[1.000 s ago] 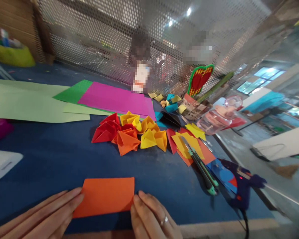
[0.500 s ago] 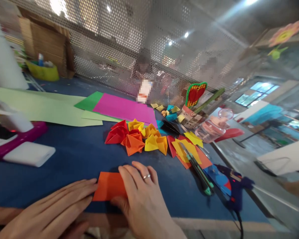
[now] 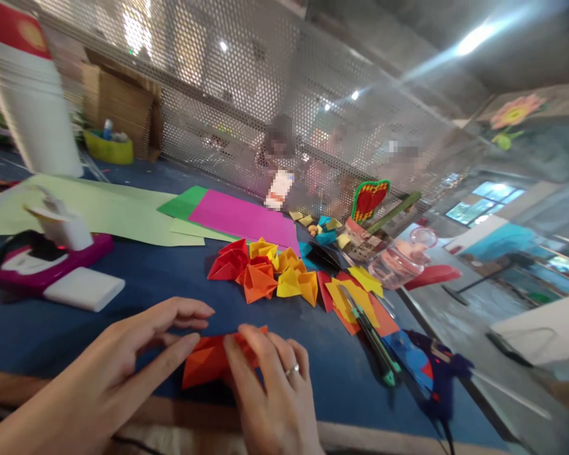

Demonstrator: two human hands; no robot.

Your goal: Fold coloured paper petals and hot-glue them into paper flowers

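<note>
An orange folded paper (image 3: pixel 207 361) stands partly raised off the blue table top near the front edge, its creases opening up. My right hand (image 3: pixel 275 385), with a ring on one finger, grips it at its right part; the thumb is hidden. At the paper's left end is my left hand (image 3: pixel 146 354), thumb and fingers apart, the thumb tip at the paper's upper left corner. Beyond both hands sits a cluster of folded paper pieces: red (image 3: pixel 230 259), orange (image 3: pixel 257 282) and yellow (image 3: pixel 289 282).
Right of the cluster, a green-handled cutter (image 3: pixel 372 341) lies on yellow and orange sheets. A glue gun (image 3: pixel 440 376) rests at the right edge. At left are a purple power strip (image 3: pixel 102 248) and a white adapter (image 3: pixel 85 289). Pink paper (image 3: pixel 246 218) and a cup stack (image 3: pixel 47 120) stand farther back.
The orange paper, flat before, is now lifted and partly unfolded. My left hand has risen from lying flat and curled its fingers beside the paper. The view has shifted slightly.
</note>
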